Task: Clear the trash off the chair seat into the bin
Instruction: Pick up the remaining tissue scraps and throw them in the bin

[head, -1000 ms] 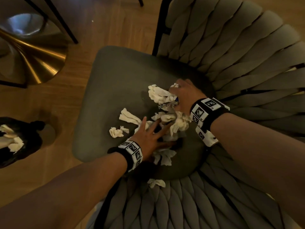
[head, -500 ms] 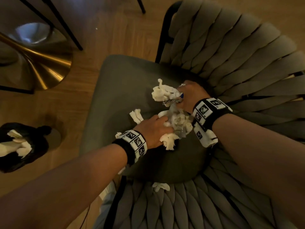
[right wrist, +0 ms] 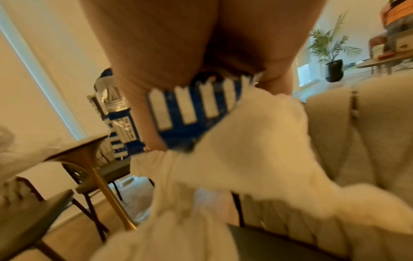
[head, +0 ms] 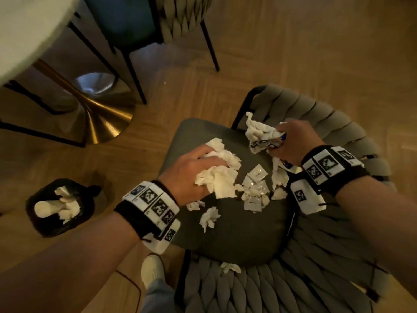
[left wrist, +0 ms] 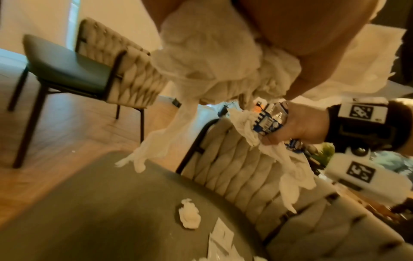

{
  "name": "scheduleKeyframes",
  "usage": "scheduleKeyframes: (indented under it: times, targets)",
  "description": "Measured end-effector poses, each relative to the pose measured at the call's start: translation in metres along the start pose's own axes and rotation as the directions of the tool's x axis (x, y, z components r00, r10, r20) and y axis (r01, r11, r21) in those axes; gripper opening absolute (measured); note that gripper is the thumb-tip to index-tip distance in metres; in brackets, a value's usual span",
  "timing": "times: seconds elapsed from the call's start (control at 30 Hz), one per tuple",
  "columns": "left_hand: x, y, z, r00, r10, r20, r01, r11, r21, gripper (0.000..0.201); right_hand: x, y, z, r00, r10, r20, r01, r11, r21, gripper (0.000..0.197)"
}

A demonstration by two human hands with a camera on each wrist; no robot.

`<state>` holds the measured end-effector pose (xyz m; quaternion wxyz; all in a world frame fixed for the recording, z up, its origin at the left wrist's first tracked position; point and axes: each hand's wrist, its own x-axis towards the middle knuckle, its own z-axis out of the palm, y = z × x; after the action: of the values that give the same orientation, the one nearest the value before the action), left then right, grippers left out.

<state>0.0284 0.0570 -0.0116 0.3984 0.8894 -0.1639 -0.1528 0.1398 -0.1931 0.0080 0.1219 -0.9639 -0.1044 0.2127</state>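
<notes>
My left hand (head: 194, 168) grips a bundle of crumpled white tissues (head: 220, 175) just above the dark green chair seat (head: 237, 231). My right hand (head: 291, 141) holds more tissue (head: 256, 129) together with a blue-and-white wrapper (left wrist: 268, 120), lifted near the woven backrest (head: 338, 123). On the seat lie small white sachets (head: 256, 175), a loose tissue wad (head: 209, 218) and scraps. One tissue bit (head: 230, 267) sits on the woven edge near me. The black-lined bin (head: 61, 208) stands on the floor at left, with tissues inside.
A round table with a brass pedestal base (head: 99, 118) stands at upper left. Another chair (head: 180, 21) sits beyond it. Wooden floor (head: 293, 53) surrounds the chair. My foot in a white sock (head: 153, 269) is by the chair's near left leg.
Both hands have closed on handfuls of tissue and risen off the seat. The view has pulled back, showing sachets and scraps left on the seat.
</notes>
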Motion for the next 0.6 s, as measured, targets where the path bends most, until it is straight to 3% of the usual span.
scheduleKeyframes:
  times: [0.23, 0.43, 0.53, 0.6]
  targets:
    - [-0.097, -0.018, -0.084, 0.963, -0.049, -0.265, 0.045, 0.999, -0.020, 0.041, 0.003, -0.103, -0.019, 0.959, -0.276, -0.064, 0.279, 0.959, 0.047, 0.012]
    - [-0.224, -0.066, -0.129, 0.829, -0.288, -0.480, 0.256, 0.957, -0.134, 0.044, -0.005, -0.228, 0.014, 0.912, -0.389, 0.133, 0.383, 0.921, 0.065, 0.007]
    - [-0.289, -0.108, -0.128, 0.779, -0.396, -0.487, 0.373, 0.916, -0.149, 0.049, -0.010, -0.292, 0.057, 0.885, -0.419, 0.206, 0.403, 0.908, 0.115, 0.025]
    - [-0.331, -0.139, -0.121, 0.756, -0.453, -0.472, 0.438, 0.887, -0.150, 0.056, -0.015, -0.334, 0.093, 0.868, -0.410, 0.281, 0.399, 0.912, 0.096, 0.022]
